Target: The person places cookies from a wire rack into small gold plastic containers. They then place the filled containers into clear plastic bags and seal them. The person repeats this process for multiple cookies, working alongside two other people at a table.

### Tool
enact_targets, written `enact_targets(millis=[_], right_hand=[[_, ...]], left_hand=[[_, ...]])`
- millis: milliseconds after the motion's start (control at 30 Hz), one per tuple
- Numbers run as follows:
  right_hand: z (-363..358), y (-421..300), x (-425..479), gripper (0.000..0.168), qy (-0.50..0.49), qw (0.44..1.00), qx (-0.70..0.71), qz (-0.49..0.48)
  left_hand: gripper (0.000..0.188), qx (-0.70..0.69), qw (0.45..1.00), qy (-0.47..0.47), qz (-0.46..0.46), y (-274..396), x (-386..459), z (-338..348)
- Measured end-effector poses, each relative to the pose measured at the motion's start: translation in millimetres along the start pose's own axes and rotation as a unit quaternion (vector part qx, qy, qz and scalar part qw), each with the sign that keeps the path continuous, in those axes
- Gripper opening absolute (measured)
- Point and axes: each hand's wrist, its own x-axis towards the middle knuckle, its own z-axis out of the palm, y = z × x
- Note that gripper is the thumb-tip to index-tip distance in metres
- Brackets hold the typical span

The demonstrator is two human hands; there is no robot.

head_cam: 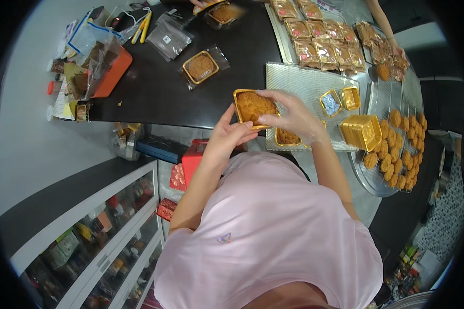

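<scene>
Between my hands is a gold tray holding a brown baked pastry [253, 106]. My left hand [232, 133] grips the tray's lower left edge from below. My right hand [294, 116], in a clear plastic glove, has its thumb and fingers on the pastry and the tray's right side. Just under my right hand, a second gold tray with a pastry [288, 137] sits on the textured metal tray [294, 79]. To the right stand a stack of gold trays [360, 132], a single gold tray [350, 98] and one with small sachets [330, 103].
On the black table [154, 89] lie a bagged pastry [200, 67], clear bags [169, 38] and an orange bin [114, 73]. Wrapped pastries [326, 34] fill a tray at the back. Round pastries [394, 150] rest on wire racks. Other people's hands [399, 50] work at the far side.
</scene>
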Motion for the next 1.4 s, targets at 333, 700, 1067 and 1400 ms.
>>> enact_targets(millis=[333, 700, 1067, 1400], right_hand=[[21.1, 9.1, -12.4, 0.055, 0.162, 0.940, 0.273, 0.123], [45.6, 19.7, -35.8, 0.042, 0.219, 0.766, 0.551, 0.247], [25.4, 38.3, -76.0, 0.042, 0.364, 0.717, 0.556, 0.209], [38.4, 32.7, -140.3, 0.048, 0.486, 0.638, 0.552, 0.228]], left_hand=[[0.073, -0.051, 0.994, -0.093, 0.004, -7.9, 1.1, -28.0], [0.072, 0.077, 0.981, -0.172, -0.051, -3.9, 1.9, -6.4], [0.093, 0.453, 0.884, -0.003, 0.115, 35.4, 195.2, -52.1], [0.095, 0.760, 0.624, 0.180, 0.001, 88.9, 345.9, -24.7]])
